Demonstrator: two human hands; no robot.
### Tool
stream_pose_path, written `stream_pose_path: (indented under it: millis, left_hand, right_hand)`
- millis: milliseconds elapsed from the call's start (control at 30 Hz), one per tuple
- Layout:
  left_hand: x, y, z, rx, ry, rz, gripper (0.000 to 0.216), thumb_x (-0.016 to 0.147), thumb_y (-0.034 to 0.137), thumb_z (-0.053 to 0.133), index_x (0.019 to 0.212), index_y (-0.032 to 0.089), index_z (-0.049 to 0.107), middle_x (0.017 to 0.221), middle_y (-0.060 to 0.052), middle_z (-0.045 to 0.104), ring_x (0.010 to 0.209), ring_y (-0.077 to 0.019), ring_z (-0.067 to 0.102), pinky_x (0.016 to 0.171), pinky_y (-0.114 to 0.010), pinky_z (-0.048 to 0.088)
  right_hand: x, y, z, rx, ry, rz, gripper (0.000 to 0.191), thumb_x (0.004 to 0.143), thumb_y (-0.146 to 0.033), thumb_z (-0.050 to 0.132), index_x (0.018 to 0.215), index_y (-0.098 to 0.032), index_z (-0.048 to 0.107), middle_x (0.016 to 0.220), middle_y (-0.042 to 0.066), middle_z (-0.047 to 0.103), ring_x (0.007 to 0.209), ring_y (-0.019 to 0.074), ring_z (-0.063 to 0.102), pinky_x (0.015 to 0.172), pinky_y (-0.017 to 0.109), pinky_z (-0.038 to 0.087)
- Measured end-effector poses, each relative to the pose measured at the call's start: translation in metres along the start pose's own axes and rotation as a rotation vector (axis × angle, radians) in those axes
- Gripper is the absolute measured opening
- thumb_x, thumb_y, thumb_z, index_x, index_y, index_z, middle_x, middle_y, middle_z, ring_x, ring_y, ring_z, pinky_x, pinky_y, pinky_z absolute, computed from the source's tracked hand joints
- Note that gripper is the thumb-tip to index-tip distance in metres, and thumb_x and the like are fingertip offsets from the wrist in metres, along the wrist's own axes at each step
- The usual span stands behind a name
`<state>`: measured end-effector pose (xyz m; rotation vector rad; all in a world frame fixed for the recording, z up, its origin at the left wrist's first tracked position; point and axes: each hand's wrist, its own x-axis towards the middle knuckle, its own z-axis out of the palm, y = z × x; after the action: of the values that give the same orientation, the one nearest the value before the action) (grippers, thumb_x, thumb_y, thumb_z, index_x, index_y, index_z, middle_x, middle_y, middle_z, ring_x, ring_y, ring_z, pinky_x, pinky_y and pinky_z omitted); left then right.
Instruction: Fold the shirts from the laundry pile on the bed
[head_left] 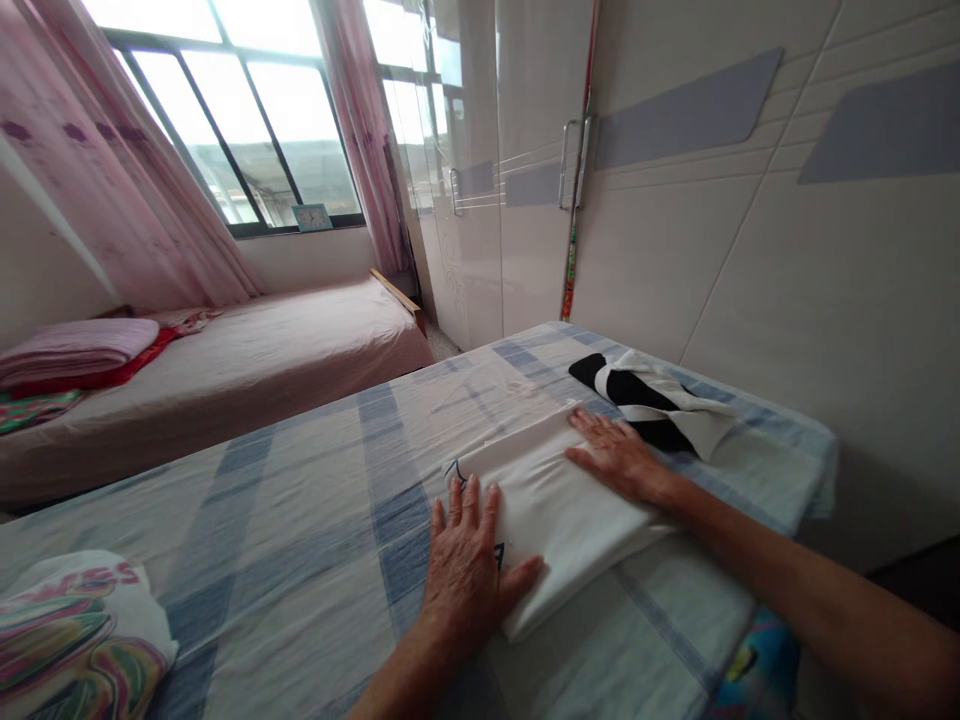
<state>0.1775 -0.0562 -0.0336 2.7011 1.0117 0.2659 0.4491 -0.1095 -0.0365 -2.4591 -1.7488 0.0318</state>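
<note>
A folded white garment (pixel 559 500) lies on the blue-and-white checked bedsheet (pixel 315 520). My left hand (pixel 465 565) rests flat on its near left edge, fingers stretched out and slightly apart. My right hand (pixel 619 455) lies flat on its far right side, fingers extended toward the left. Neither hand grips the cloth. Just beyond my right hand sits a crumpled black-and-white striped garment (pixel 649 400).
A white garment with a colourful print (pixel 75 630) lies at the bed's near left corner. A second bed (pixel 225 370) with pink bedding stands under the window. A glossy wardrobe (pixel 510 200) and a padded headboard wall (pixel 825 280) close off the right.
</note>
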Motion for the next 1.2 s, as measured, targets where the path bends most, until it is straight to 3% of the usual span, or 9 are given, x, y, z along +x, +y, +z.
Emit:
stream_pose_path:
  millis: [133,267,400,533,633,767,933,1033,1200]
  left_hand:
    - [0.0,0.001,-0.002,-0.06,0.033,0.008,0.082,0.074,0.061,0.057,0.141,0.018,0.038,0.151,-0.015,0.025,0.141,-0.0352,0.012,0.112,-0.055,0.01]
    - [-0.004,-0.001,-0.007,-0.172,0.133,-0.049,0.059,0.084,0.045,0.048,0.133,0.014,0.049,0.149,-0.015,0.033,0.138,-0.0297,0.026,0.112,-0.046,0.024]
    - [-0.017,0.001,-0.016,-0.292,0.165,-0.139,0.048,0.081,0.029,0.05,0.124,0.01,0.055,0.143,-0.018,0.04,0.132,-0.0288,0.039,0.109,-0.042,0.032]
    - [-0.03,0.003,-0.02,-0.526,0.168,-0.139,0.034,0.075,0.023,0.055,0.106,0.015,0.062,0.133,-0.016,0.051,0.124,-0.0295,0.047,0.105,-0.043,0.037]
    - [-0.032,-0.005,-0.016,-0.829,0.149,-0.229,0.04,0.077,0.031,0.055,0.113,0.016,0.053,0.121,-0.016,0.058,0.108,-0.0274,0.06,0.091,-0.041,0.049]
    - [-0.022,-0.018,-0.008,-1.037,0.19,-0.419,0.065,0.07,0.047,0.062,0.119,0.01,0.041,0.121,-0.021,0.054,0.098,-0.0264,0.063,0.082,-0.038,0.052]
    - [-0.01,-0.013,-0.013,-1.045,0.161,-0.452,0.072,0.063,0.051,0.067,0.115,0.007,0.044,0.107,-0.018,0.059,0.084,-0.0242,0.064,0.069,-0.033,0.05]
    - [-0.011,0.001,-0.017,-0.97,0.109,-0.39,0.054,0.067,0.043,0.066,0.108,0.011,0.053,0.096,-0.011,0.062,0.073,-0.0196,0.061,0.061,-0.029,0.046]
    - [-0.012,0.009,-0.034,-0.929,0.173,-0.182,0.017,0.076,0.029,0.051,0.071,0.016,0.06,0.061,0.001,0.053,0.06,-0.0125,0.047,0.056,-0.024,0.035]
  right_hand:
    - [0.0,0.013,-0.009,-0.051,0.092,0.079,0.062,0.09,-0.047,0.032,0.14,-0.01,0.04,0.147,0.015,0.035,0.137,0.0292,0.028,0.109,0.046,0.025]
    - [-0.004,-0.037,-0.026,0.057,0.244,-0.246,0.051,0.084,-0.023,0.042,0.134,-0.016,0.047,0.143,0.011,0.042,0.134,0.0244,0.033,0.108,0.044,0.029]
    - [0.012,-0.091,-0.033,0.145,0.135,-0.616,0.066,0.073,-0.001,0.04,0.135,-0.023,0.046,0.142,0.006,0.045,0.135,0.0213,0.032,0.104,0.043,0.031]
    - [0.033,-0.125,-0.03,0.076,0.045,-0.989,0.064,0.075,0.0,0.041,0.134,-0.024,0.045,0.14,0.007,0.047,0.136,0.0225,0.027,0.102,0.043,0.027]
    - [0.042,-0.136,-0.028,-0.069,0.043,-1.115,0.039,0.081,-0.009,0.048,0.118,-0.019,0.057,0.117,0.011,0.06,0.121,0.0225,0.044,0.096,0.04,0.031]
    - [0.047,-0.134,-0.03,-0.249,0.155,-1.074,0.011,0.085,-0.021,0.052,0.085,-0.018,0.063,0.096,0.01,0.062,0.098,0.022,0.051,0.089,0.039,0.033]
    - [0.044,-0.124,-0.044,-0.189,0.162,-1.037,0.009,0.077,-0.014,0.055,0.083,-0.018,0.059,0.09,0.005,0.064,0.096,0.0196,0.052,0.096,0.039,0.025]
    - [0.034,-0.119,-0.072,-0.102,0.257,-0.893,0.01,0.074,-0.013,0.055,0.082,-0.018,0.058,0.079,0.004,0.065,0.083,0.0183,0.054,0.095,0.038,0.026]
    - [0.03,-0.104,-0.137,0.038,0.485,-0.709,0.025,0.075,-0.013,0.054,0.098,-0.019,0.063,0.096,0.006,0.068,0.096,0.0212,0.055,0.09,0.036,0.029]
